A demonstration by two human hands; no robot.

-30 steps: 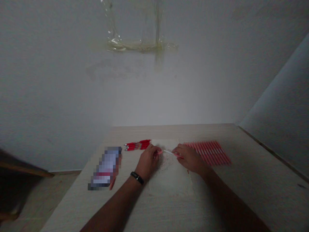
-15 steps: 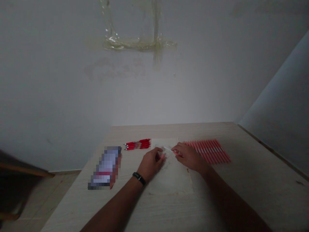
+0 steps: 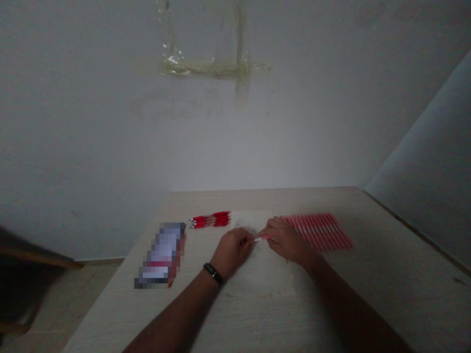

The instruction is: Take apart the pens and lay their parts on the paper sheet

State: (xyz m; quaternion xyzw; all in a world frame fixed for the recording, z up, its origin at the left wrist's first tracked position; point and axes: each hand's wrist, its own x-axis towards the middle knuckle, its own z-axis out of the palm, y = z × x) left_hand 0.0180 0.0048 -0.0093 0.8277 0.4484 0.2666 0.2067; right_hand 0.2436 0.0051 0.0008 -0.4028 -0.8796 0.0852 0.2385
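Between my two hands lies a slim pinkish-red pen (image 3: 263, 238) with a white end, held roughly level over a pale sheet (image 3: 259, 279) with dark scribbles. My left hand (image 3: 232, 247) is closed, fingertips pinching the white end. Around the pinkish barrel, my right hand (image 3: 289, 240) is closed too; its fingers cover part of it. Just right of that hand, several similar pink pens (image 3: 326, 230) lie side by side in a slanted row. A few bright red pens (image 3: 210, 220) with silver tips rest beyond my left hand.
A pixelated flat object (image 3: 161, 255), phone-like in shape, lies at the left of the wooden table (image 3: 206, 333). The wall (image 3: 294, 137) rises behind the table, with yellowed tape (image 3: 206, 69) on it. Dark furniture (image 3: 25, 274) stands at the far left.
My left fingers have closed on the pen's white end, which earlier stood free. The pen has tilted to nearly level, its white end coming lower and nearer.
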